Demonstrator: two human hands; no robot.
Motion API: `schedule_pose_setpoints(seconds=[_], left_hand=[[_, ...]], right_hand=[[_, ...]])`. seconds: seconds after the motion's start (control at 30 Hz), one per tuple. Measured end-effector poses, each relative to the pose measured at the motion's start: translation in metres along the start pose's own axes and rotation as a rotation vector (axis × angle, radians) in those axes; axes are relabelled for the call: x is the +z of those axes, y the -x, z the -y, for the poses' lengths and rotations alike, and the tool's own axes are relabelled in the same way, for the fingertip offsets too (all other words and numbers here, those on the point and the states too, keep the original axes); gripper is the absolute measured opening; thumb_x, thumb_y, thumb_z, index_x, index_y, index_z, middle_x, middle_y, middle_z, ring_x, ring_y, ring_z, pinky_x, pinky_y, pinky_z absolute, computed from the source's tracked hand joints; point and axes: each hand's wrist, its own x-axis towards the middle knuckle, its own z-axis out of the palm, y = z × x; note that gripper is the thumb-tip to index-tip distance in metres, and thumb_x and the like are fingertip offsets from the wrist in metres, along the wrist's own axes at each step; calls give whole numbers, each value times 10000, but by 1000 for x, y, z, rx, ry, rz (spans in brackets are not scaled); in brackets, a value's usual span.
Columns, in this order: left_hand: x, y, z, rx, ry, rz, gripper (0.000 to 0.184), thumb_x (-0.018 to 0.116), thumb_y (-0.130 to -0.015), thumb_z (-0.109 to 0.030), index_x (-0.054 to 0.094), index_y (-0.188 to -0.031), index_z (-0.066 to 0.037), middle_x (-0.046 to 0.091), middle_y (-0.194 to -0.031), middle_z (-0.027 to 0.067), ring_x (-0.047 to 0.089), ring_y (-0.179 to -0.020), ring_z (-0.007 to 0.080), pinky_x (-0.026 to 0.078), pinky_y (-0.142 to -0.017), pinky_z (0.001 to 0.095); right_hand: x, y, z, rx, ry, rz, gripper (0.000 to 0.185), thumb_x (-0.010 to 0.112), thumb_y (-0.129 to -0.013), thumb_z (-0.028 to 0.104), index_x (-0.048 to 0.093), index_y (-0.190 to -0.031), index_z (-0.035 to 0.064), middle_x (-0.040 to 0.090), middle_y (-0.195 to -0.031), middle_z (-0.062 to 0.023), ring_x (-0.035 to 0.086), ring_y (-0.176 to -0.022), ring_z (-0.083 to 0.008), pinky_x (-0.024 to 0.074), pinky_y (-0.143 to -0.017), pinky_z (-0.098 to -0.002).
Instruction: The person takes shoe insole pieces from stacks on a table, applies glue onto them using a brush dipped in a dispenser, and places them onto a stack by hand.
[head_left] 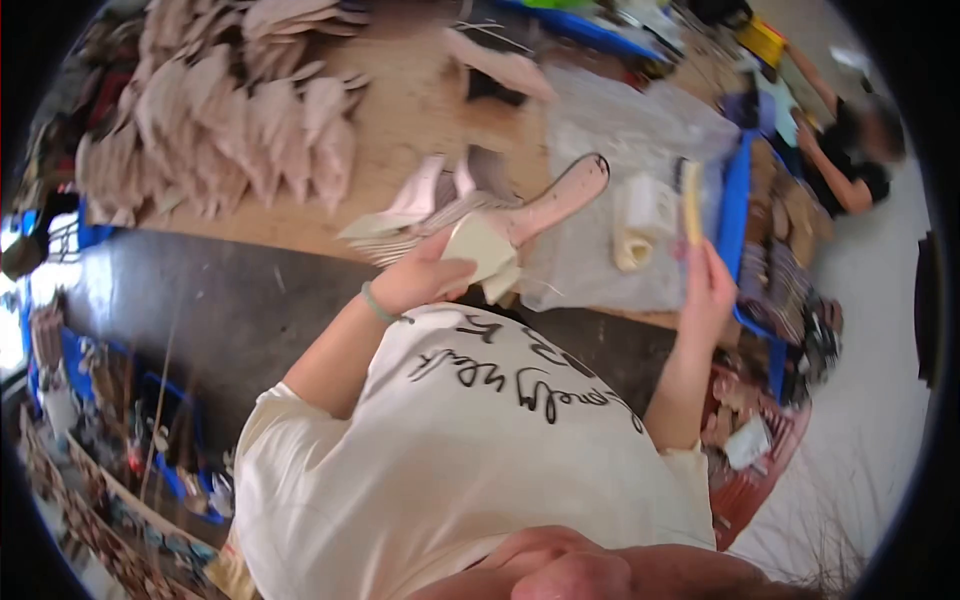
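My left hand (415,275) is closed on a cream-coloured flat piece (482,247), its thumb lying over it. Just beyond, a pink sole-shaped piece (565,193) with a rounded end reaches up to the right; whether the hand grips it too, I cannot tell. A fanned stack of pale pieces (425,215) lies on the table next to that hand. In my right hand (708,280), raised at the right, the fingers pinch a slim yellow stick (692,205) pointing away from me. A white container (648,210) with a yellowish roll-like part (632,248) is between the hands.
Rows of stacked pinkish pieces (220,130) cover the wooden table (400,100) at the far left. Clear plastic sheeting (590,130) lies under the container. Blue crates (738,215) with brown pieces border the right side. Another person (850,150) works at the upper right.
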Motion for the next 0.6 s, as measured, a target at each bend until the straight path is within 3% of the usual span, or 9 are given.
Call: schedule_pose_setpoints(seconds=[0.03, 0.1, 0.13, 0.17, 0.33, 0.43, 0.6], left_hand=[[-23, -1, 4, 94, -220, -198, 368, 573, -885, -112, 499, -1243, -72, 562, -787, 38, 523, -668, 117, 412, -564, 259], [-72, -7, 13, 271, -663, -567, 391, 586, -877, -141, 517, -1249, -41, 651, -901, 143, 637, -796, 266, 491, -695, 360], [-89, -2, -5, 437, -754, -674, 391, 605, -866, -208, 551, -1207, -24, 647, -978, 238, 616, -945, 387, 472, -811, 426], [-123, -6, -1, 470, -903, -856, 375, 562, -878, -254, 541, -1185, -38, 645, -937, 253, 610, -896, 421, 482, -761, 449], [-195, -1, -66, 231, -1229, -1221, 348, 505, -873, -314, 493, -1094, -45, 657, -827, 237, 629, -771, 433, 488, -685, 512], [-242, -33, -75, 38, -1350, -1340, 463, 536, -860, -441, 468, -1097, -49, 672, -834, 225, 652, -782, 413, 509, -711, 499], [-270, -71, -47, 60, -1347, -1323, 708, 527, -835, -609, 439, -1236, -32, 591, -1153, 258, 616, -986, 401, 506, -798, 474]], right_hand=[[-1, 2, -2, 116, -26, -54, 298, 601, -932, 148, 631, -1137, -66, 662, -974, -27, 570, -852, -65, 452, -749, -197], [4, 2, -9, 66, -125, -85, 312, 596, -937, 156, 623, -1145, -74, 619, -892, 17, 500, -736, -27, 394, -641, -173], [5, 5, -9, 74, -115, -97, 315, 594, -938, 161, 623, -1146, -73, 595, -856, 37, 462, -691, -13, 360, -597, -164], [7, 8, -11, 109, -128, -87, 316, 596, -938, 165, 624, -1145, -72, 580, -839, 44, 439, -678, -9, 338, -582, -165], [19, 16, -22, 177, -107, -95, 322, 608, -934, 175, 625, -1138, -73, 538, -780, 63, 376, -638, -1, 277, -541, -170], [28, 17, -14, 242, -118, -64, 326, 611, -931, 164, 615, -1147, -81, 595, -837, 27, 459, -691, -14, 355, -597, -167], [40, 23, -11, 160, -137, -62, 324, 602, -932, 134, 599, -1164, -92, 653, -1023, -61, 565, -897, -71, 431, -802, -204]])
